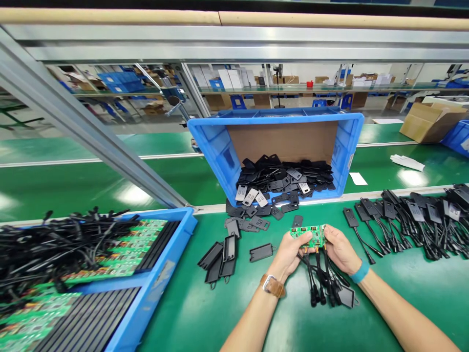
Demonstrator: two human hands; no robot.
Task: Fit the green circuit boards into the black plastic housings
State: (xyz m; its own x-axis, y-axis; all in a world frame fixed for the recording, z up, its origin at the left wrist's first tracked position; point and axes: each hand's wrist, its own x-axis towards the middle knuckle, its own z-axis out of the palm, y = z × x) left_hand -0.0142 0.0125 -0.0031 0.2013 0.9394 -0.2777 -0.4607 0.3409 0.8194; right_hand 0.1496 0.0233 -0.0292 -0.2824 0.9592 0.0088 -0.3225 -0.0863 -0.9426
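1. Grasping between them a strip of green circuit board with small displays along its far edge (pixel 316 237), the two bare hands meet above the table's glossy green top (pixel 190 313). The left hand (pixel 292 252) lays its thumb over the face; the right hand (pixel 339 248) pinches the other end.
2. From the near edge, a bunch of thin black cables with plug ends (pixel 317 281) hangs between the wrists, partly over a shallow dark-grey plastic tray (pixel 346 296).
3. From where I stand, the step in hand looks like handling or positioning this cabled board; I'd judge the next move calls for steady fingertips and untangled leads.
4. Just left of the hands lies a lone black plastic shell (pixel 261 252), then a small cluster of similar shells (pixel 223 256).
5. Beyond, flat black slotted covers (pixel 252 222) spill from a big blue plastic crate tipped on its side (pixel 274 119).
6. Off right sit black housings with cables attached (pixel 389 211); far left, a divided blue bin (pixel 161 278) carries more cabled green boards (pixel 117 256).
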